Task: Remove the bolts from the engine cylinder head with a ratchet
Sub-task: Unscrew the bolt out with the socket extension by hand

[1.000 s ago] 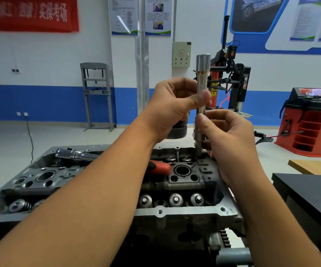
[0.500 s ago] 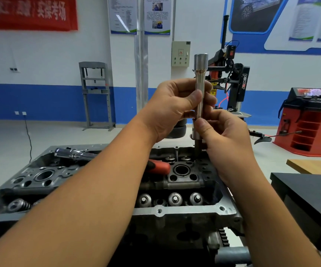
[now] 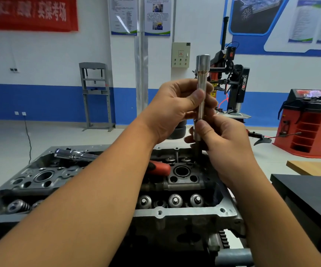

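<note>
A grey engine cylinder head [image 3: 177,211] lies in front of me with valve springs and bores showing. Upright above its far right corner stands a long steel socket extension [image 3: 202,74]. My left hand [image 3: 177,108] grips its upper shaft between thumb and fingers. My right hand [image 3: 225,143] pinches its lower part just above the head. The lower tip goes down into the head behind my right fingers, and what it sits on is hidden. A chrome ratchet [image 3: 73,154] with a red grip [image 3: 160,168] lies across the head, partly under my left forearm.
A black bench top [image 3: 310,195] and a wooden table edge [image 3: 313,166] stand to the right. Behind are a red wheel balancer [image 3: 310,128], a tyre changer [image 3: 234,83], a grey press frame [image 3: 96,93] and open floor.
The extension has risen slightly and my right thumb has shifted up along its lower shaft. Both hands stay on the tool; the ratchet has not moved.
</note>
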Demonstrator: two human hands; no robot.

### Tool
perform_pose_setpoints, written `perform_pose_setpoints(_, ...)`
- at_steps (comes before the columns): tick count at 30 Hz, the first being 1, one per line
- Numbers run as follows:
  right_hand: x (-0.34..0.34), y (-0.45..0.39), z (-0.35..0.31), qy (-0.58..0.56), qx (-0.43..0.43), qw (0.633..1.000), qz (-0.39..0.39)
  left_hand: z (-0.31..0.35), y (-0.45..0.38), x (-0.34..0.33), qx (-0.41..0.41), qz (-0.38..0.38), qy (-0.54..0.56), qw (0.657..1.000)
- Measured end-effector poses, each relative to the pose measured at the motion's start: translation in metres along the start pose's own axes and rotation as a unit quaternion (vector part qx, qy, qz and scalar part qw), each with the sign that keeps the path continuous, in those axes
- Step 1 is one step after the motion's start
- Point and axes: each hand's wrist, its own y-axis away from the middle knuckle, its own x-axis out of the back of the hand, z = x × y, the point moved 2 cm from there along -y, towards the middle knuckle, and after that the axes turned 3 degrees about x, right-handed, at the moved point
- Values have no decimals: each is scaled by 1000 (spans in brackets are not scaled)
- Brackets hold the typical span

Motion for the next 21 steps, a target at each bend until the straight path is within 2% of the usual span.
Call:
perform_pose_setpoints(3, 0, 0, 0, -49, -17, 999, 17, 1, 1, 2, -22, 39, -24, 999)
perform_pose_setpoints(6, 2, 2, 1, -17, -12, 998, 58, 2, 0, 3, -32, 87, -20, 995)
perform_pose_setpoints(9, 1, 1, 2, -5, -5, 999, 54, 1, -1, 2, 3, 54, -12, 998)
perform_pose_setpoints(12, 1, -2, 4, -40, -15, 998, 45, 1, -1, 0, 32, 10, -3, 999)
perform_pose_setpoints(15, 1, -1, 3, -59, -23, 997, 44, 1, 0, 0, 21, 25, -14, 999)
perform_pose_setpoints(21, 3, 1, 2, -12, -19, 997, 70, 2, -1, 2, -2, 55, -45, 997)
